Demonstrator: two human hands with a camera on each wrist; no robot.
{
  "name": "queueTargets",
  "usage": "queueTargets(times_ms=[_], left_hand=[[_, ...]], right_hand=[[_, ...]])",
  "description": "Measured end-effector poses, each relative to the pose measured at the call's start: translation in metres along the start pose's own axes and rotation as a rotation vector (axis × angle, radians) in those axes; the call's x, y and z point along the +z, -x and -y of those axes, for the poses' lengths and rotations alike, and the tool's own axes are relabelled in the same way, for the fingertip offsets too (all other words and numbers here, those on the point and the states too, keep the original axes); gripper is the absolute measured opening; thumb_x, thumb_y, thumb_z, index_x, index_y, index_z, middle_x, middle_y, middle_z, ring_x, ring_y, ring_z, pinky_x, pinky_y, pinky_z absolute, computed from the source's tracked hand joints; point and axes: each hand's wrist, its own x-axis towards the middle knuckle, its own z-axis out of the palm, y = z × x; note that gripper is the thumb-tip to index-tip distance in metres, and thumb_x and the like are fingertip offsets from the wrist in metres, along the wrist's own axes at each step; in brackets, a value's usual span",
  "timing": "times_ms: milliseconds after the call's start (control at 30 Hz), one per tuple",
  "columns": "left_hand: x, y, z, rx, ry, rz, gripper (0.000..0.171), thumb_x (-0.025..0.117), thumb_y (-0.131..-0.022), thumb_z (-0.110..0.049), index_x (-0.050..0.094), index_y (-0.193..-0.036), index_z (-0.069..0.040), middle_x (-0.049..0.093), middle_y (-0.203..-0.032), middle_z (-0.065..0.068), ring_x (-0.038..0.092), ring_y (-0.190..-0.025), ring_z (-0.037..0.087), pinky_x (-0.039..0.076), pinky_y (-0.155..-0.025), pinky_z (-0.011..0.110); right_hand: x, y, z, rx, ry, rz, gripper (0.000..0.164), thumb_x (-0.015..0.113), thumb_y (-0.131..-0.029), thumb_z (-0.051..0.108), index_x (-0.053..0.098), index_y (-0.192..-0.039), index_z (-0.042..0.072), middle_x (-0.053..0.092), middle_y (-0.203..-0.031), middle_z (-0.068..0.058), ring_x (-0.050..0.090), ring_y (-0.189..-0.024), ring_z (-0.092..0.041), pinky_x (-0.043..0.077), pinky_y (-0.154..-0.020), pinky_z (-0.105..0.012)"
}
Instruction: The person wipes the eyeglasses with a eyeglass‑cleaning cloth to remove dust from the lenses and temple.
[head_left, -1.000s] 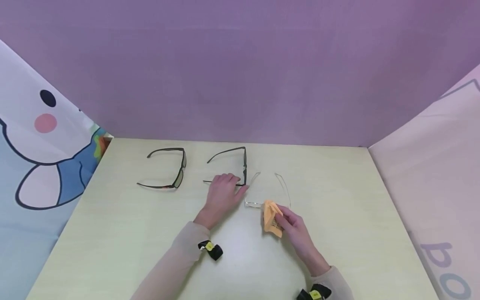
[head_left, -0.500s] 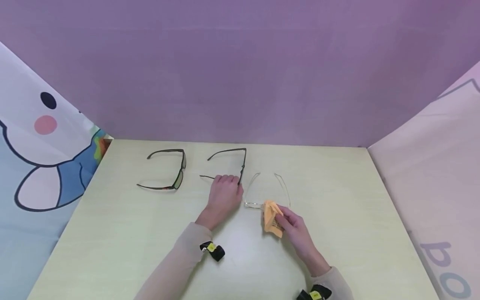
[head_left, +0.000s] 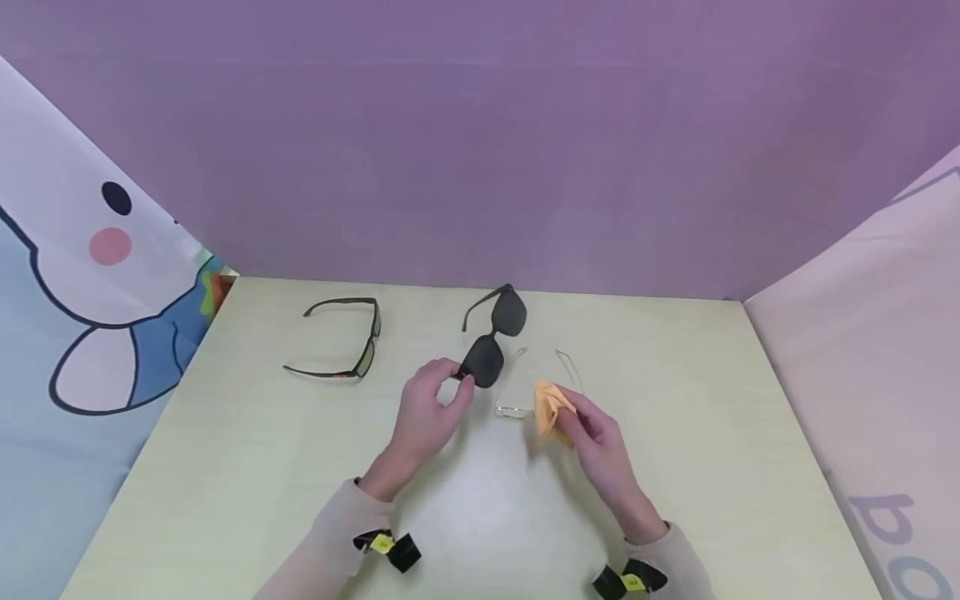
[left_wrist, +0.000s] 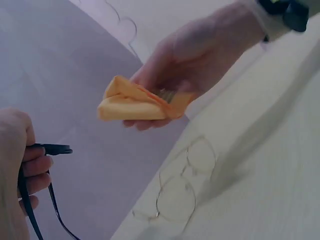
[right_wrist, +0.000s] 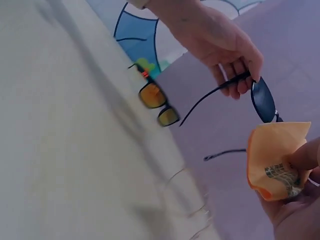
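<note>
My left hand (head_left: 427,412) pinches black sunglasses (head_left: 483,361) at one hinge, between thumb and fingers. They are lifted above the table, dark lenses facing the head camera and one temple arm reaching back. My right hand (head_left: 603,450) holds a folded orange cloth (head_left: 550,404), which bears a dark printed patch in the right wrist view (right_wrist: 282,177). The cloth is just right of the sunglasses, overlapping their far lens rim in that view. Below the cloth, thin wire-framed glasses (head_left: 512,412) lie on the table, partly hidden by it in the head view.
Another pair of black-framed glasses (head_left: 366,357) lies unfolded on the left of the table (head_left: 225,467); their lenses (right_wrist: 151,96) look orange in the right wrist view. A purple backdrop (head_left: 480,167) rises behind the table, with printed cloth panels (head_left: 90,275) at the sides.
My left hand has picked the black sunglasses up from the table and turned them so the lenses face the head camera. My right hand has raised the orange cloth slightly.
</note>
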Motion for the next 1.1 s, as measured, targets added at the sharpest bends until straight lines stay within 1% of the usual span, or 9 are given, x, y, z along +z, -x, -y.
queueTargets(times_ms=[100, 200, 333, 467, 567, 700, 800, 967, 1100], left_hand=[[-0.005, 0.007, -0.014, -0.08, 0.154, 0.008, 0.006, 0.069, -0.091, 0.001, 0.072, -0.09, -0.004, 0.074, -0.088, 0.007, 0.068, -0.086, 0.02, 0.057, -0.082, 0.036], [-0.007, 0.014, -0.025, -0.136, 0.259, 0.032, 0.008, 0.067, -0.093, 0.002, 0.071, -0.091, -0.004, 0.074, -0.087, 0.006, 0.065, -0.085, 0.016, 0.054, -0.085, 0.03], [-0.007, 0.02, -0.034, -0.123, 0.342, 0.075, 0.009, 0.064, -0.095, 0.005, 0.071, -0.094, 0.0, 0.076, -0.092, 0.01, 0.07, -0.1, 0.018, 0.053, -0.107, 0.036], [-0.008, 0.022, -0.042, -0.101, 0.419, 0.122, 0.01, 0.06, -0.096, 0.008, 0.069, -0.099, 0.004, 0.076, -0.1, 0.015, 0.07, -0.112, 0.023, 0.044, -0.116, 0.043], [-0.009, 0.023, -0.045, -0.115, 0.459, 0.153, 0.013, 0.058, -0.098, 0.008, 0.068, -0.105, 0.007, 0.074, -0.105, 0.016, 0.068, -0.116, 0.022, 0.041, -0.118, 0.043], [-0.011, 0.024, -0.049, -0.137, 0.464, 0.182, 0.019, 0.057, -0.096, 0.009, 0.069, -0.112, 0.006, 0.074, -0.109, 0.015, 0.067, -0.119, 0.021, 0.039, -0.12, 0.042], [-0.012, 0.024, -0.05, -0.144, 0.472, 0.193, 0.018, 0.057, -0.098, 0.008, 0.069, -0.111, 0.005, 0.074, -0.109, 0.015, 0.066, -0.12, 0.021, 0.038, -0.12, 0.042], [-0.011, 0.023, -0.05, -0.141, 0.504, 0.206, 0.013, 0.058, -0.1, 0.005, 0.069, -0.107, 0.007, 0.074, -0.112, 0.018, 0.067, -0.121, 0.022, 0.037, -0.121, 0.042], [-0.011, 0.023, -0.051, -0.138, 0.505, 0.215, 0.014, 0.058, -0.1, 0.005, 0.069, -0.109, 0.007, 0.074, -0.114, 0.017, 0.066, -0.122, 0.022, 0.036, -0.121, 0.041]], right_hand=[[0.006, -0.008, 0.015, -0.18, 0.005, -0.028, 0.031, 0.051, -0.102, -0.01, 0.059, -0.132, -0.012, 0.064, -0.115, 0.006, 0.061, -0.09, -0.004, 0.056, -0.07, -0.013], [0.016, -0.016, 0.032, -0.362, 0.052, -0.095, 0.034, 0.051, -0.097, -0.018, 0.063, -0.127, -0.011, 0.061, -0.112, -0.003, 0.055, -0.08, -0.004, 0.049, -0.057, -0.012], [0.031, -0.026, 0.048, -0.602, 0.191, -0.152, 0.034, 0.054, -0.091, -0.019, 0.069, -0.119, -0.009, 0.061, -0.106, -0.016, 0.056, -0.077, -0.011, 0.049, -0.056, -0.012], [0.044, -0.03, 0.054, -0.725, 0.334, -0.115, 0.022, 0.06, -0.1, 0.002, 0.072, -0.117, -0.005, 0.06, -0.103, -0.018, 0.059, -0.081, -0.018, 0.055, -0.069, -0.012], [0.052, -0.028, 0.054, -0.791, 0.401, -0.083, 0.027, 0.062, -0.105, 0.017, 0.073, -0.116, -0.004, 0.059, -0.101, -0.015, 0.057, -0.08, -0.018, 0.052, -0.067, -0.012], [0.056, -0.025, 0.052, -0.919, 0.444, -0.058, 0.025, 0.064, -0.103, 0.017, 0.075, -0.111, -0.005, 0.057, -0.096, -0.012, 0.052, -0.079, -0.017, 0.048, -0.061, -0.014], [0.054, -0.028, 0.053, -0.939, 0.464, -0.069, 0.025, 0.063, -0.104, 0.017, 0.075, -0.109, -0.005, 0.058, -0.094, -0.012, 0.05, -0.08, -0.019, 0.046, -0.061, -0.016], [0.045, -0.039, 0.058, -0.841, 0.449, -0.132, 0.027, 0.063, -0.104, 0.021, 0.076, -0.108, -0.003, 0.059, -0.094, -0.013, 0.051, -0.076, -0.018, 0.045, -0.059, -0.017], [0.044, -0.039, 0.059, -0.853, 0.445, -0.106, 0.027, 0.063, -0.104, 0.021, 0.076, -0.108, -0.003, 0.059, -0.095, -0.013, 0.051, -0.075, -0.016, 0.046, -0.06, -0.016]])
